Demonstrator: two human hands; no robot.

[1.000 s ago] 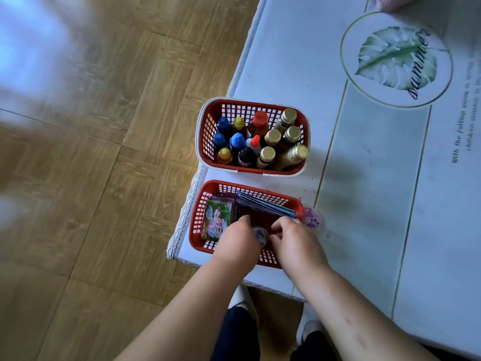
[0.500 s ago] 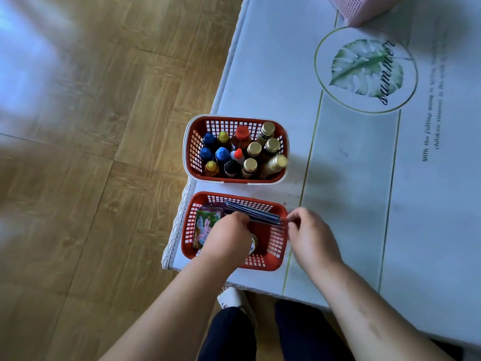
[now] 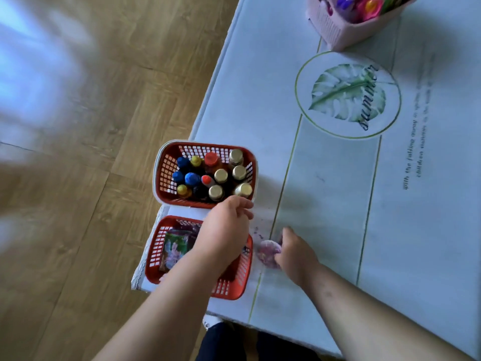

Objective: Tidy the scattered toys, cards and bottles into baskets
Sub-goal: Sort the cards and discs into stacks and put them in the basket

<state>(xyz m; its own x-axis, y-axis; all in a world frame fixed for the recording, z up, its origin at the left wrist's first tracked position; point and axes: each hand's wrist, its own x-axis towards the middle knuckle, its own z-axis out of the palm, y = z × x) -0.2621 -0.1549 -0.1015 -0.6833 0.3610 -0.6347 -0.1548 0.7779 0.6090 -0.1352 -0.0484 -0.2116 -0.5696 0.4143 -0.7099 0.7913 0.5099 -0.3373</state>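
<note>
- Right hand (image 3: 295,254): fingers (image 3: 287,231) curled and close together, low on the tablecloth (image 3: 325,199). Thumb side is against the right edge of a round purple disc (image 3: 268,252). Contact is seen, but blur prevents telling whether the disc is pinched.
- Round purple disc: lies flat on the tablecloth, just outside the right wall of the near red basket (image 3: 235,290), not in it.
- Left hand (image 3: 226,231): fingers (image 3: 244,204) loosely bent and slightly apart, with nothing visible between them. The palm faces down and its underside is hidden.
- Left fingertips sit at the near right corner of the far red basket (image 3: 205,145), just beside a gold-capped bottle (image 3: 243,190). Contact is uncertain.
- The left hand and forearm cross above the near red basket and cover its middle.
- Near red basket: at the table's near left corner. It holds a card pack (image 3: 174,250) lying flat at the left; the other contents are hidden by the arm.
- Far red basket: just beyond the near one, a narrow strip of cloth between them. It is packed with upright bottles (image 3: 221,175) with blue, yellow, red and gold caps.
- Pink basket (image 3: 338,35): far edge of the table, well apart from the red pair, with bright toys (image 3: 369,5) inside.
- Leaf print (image 3: 348,92) in a green ring lies on the cloth between the pink basket and the hands.
- Wood floor (image 3: 78,178) lies to the left of the table.
</note>
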